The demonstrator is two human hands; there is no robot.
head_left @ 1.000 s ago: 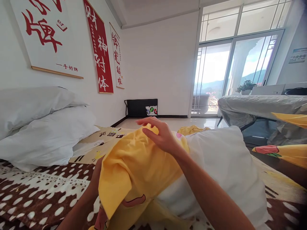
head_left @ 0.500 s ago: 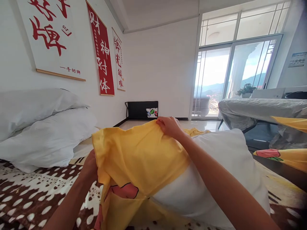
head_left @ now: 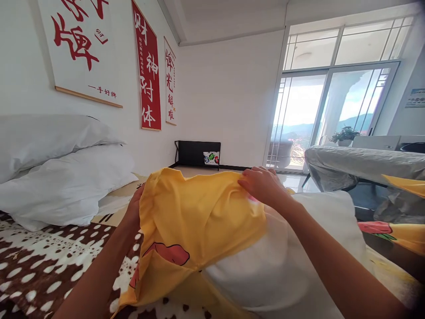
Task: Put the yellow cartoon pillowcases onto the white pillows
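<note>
A yellow pillowcase with pink printed shapes covers one end of a white pillow, which lies in front of me. The rest of the pillow sticks out to the right, bare. My left hand is closed at the pillowcase's left edge, its fingertips partly hidden behind the cloth. On the far upper edge, my right hand grips the fabric near where the case ends and the pillow shows. The near side of the case hangs in a fold.
Two white pillows are stacked at the left on a brown-and-white spotted blanket. A plastic-covered table stands at the right, with more yellow cloth near it. A black folded item leans against the far wall.
My right hand has moved right along the far edge of the pillowcase. The left hand and the case's left end have shifted slightly right. The view has tilted a little.
</note>
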